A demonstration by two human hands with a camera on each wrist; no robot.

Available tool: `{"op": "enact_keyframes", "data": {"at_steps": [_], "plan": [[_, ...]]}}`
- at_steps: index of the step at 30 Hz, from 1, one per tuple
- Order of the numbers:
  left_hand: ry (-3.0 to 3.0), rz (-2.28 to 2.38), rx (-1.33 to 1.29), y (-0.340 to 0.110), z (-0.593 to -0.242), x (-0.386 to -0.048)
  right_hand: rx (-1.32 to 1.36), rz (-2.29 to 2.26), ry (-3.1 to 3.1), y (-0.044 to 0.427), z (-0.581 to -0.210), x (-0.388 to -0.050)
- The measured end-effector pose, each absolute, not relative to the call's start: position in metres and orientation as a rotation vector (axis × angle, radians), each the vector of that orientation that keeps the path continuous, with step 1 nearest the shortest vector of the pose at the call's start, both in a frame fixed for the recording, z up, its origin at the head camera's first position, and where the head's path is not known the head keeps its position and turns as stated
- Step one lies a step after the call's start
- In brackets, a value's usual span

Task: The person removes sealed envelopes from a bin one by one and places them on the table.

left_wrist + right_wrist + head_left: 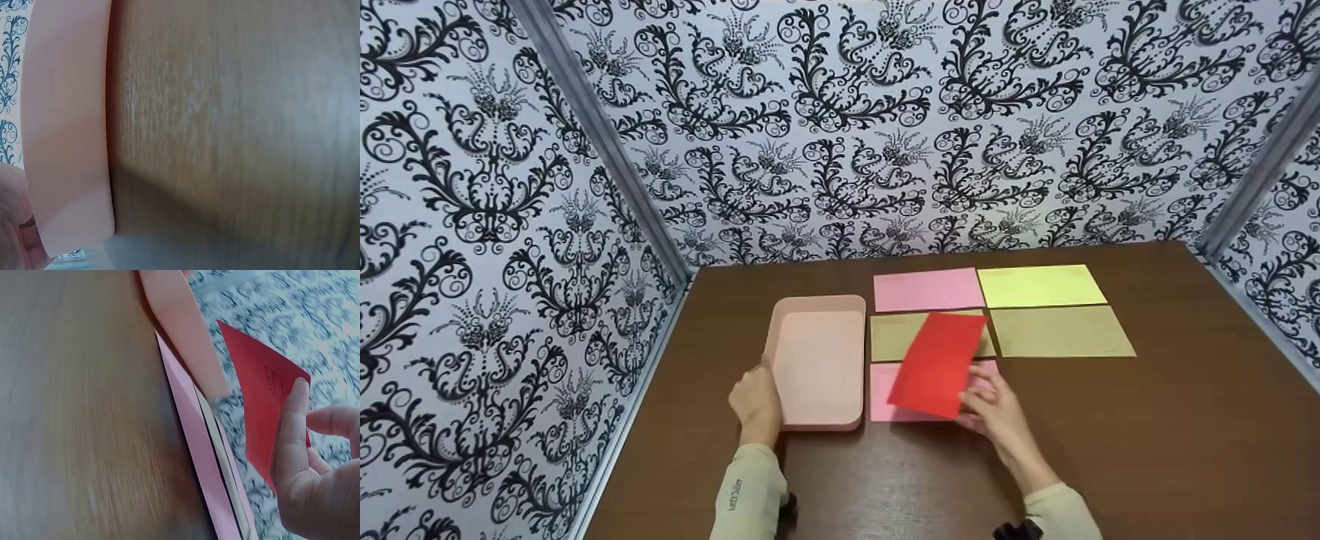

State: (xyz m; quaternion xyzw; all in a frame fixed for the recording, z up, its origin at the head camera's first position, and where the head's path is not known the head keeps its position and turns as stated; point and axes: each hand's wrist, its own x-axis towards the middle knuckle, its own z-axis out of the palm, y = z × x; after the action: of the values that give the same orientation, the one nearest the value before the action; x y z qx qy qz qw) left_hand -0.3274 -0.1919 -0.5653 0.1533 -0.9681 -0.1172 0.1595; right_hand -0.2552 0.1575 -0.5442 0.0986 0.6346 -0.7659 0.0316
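My right hand (pixel 996 411) pinches a red envelope (pixel 937 364) by its right edge, between thumb and fingers. The envelope hangs tilted above the table, partly covering a tan envelope (pixel 894 341) and a nearer pink envelope (pixel 889 411). In the right wrist view a small printed box shows on the red envelope (pixel 259 394). My left hand (pixel 756 397) grips the left wall of a shallow pink tray (pixel 821 367), near its front corner. From the left wrist, fingers (pixel 36 253) show curled at the side of the tray (pixel 67 129).
Behind lie another pink envelope (pixel 928 290) and a yellow envelope (pixel 1042 286), with a second tan envelope (pixel 1063 331) in front of the yellow one. They lie flat on the brown table (pixel 1185 420), right of the tray. Patterned walls (pixel 885 112) stand at the back and sides.
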Motion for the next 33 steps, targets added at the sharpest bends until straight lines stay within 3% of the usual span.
{"op": "enact_keyframes", "data": {"at_steps": [23,33], "plan": [[-2.809,-0.318,0.422,-0.191,-0.562,-0.326,0.523,-2.761,1.653,0.280,-0.553,-0.212],[-2.768,-0.325,0.460,-0.189,-0.562,-0.325,0.864,-2.665,1.564,0.299,-0.557,-0.197]]}}
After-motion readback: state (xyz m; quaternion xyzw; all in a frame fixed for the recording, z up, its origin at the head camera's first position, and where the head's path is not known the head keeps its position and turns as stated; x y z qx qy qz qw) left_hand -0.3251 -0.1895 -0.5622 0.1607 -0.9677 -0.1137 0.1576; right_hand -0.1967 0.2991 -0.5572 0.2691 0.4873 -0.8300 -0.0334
